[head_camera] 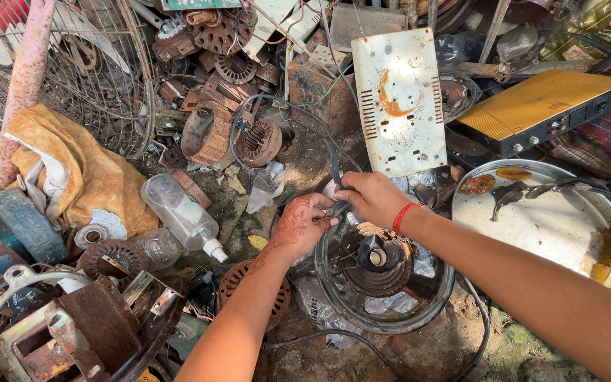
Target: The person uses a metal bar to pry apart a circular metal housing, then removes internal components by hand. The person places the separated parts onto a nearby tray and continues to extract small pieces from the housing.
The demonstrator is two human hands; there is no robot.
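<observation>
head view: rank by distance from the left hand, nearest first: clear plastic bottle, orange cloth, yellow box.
From the left hand:
1. Clear plastic bottle, lying just to its left.
2. Orange cloth, farther left, past the bottle.
3. Yellow box, far on the upper right, beyond the right hand.

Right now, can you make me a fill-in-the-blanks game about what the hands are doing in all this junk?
1. Both hands, left hand and right hand, pinch a thin black ____.
2. The right wrist wears a ____ thread band.
3. Below the hands lies a round dark metal motor housing; the clear plastic bottle lies to its ____.

Missing words: cable; red; left
</observation>
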